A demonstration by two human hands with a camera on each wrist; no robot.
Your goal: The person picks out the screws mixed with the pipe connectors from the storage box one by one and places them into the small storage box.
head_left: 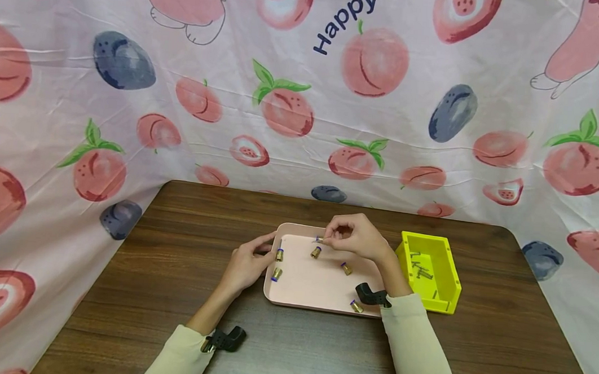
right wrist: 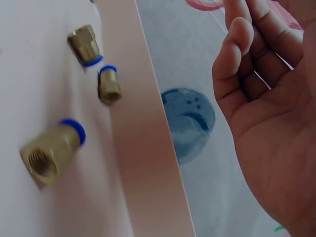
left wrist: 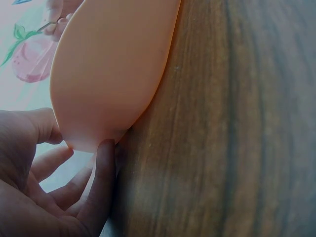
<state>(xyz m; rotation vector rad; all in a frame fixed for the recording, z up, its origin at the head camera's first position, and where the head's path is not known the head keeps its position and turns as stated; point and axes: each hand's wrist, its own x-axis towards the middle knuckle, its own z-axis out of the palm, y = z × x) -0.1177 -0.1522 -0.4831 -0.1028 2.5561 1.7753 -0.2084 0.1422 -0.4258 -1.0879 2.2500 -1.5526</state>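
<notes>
My left hand (head_left: pixel 247 266) grips the left rim of a pink tray (head_left: pixel 309 300); the left wrist view shows its fingers against the tray's outer wall. Over the tray's far side, my right hand (head_left: pixel 356 235) pinches a thin metal screw (left wrist: pixel 44 25), small in view, close to a brass fitting with a blue collar (head_left: pixel 319 238). Just nearer lies another brass fitting (head_left: pixel 316 253). Two more, an upper fitting (head_left: pixel 279 255) with a thin dark stem above it and a lower fitting (head_left: pixel 277 274), sit near my left thumb.
Farther right in the tray are a fitting (head_left: pixel 346 268) and, by the near rim, another fitting (head_left: pixel 356 306). A yellow bin (head_left: pixel 452 274) with several metal screws (head_left: pixel 424 272) stands right of the tray on the wooden table (head_left: pixel 186 220). A fruit-printed cloth (head_left: pixel 290 169) hangs behind.
</notes>
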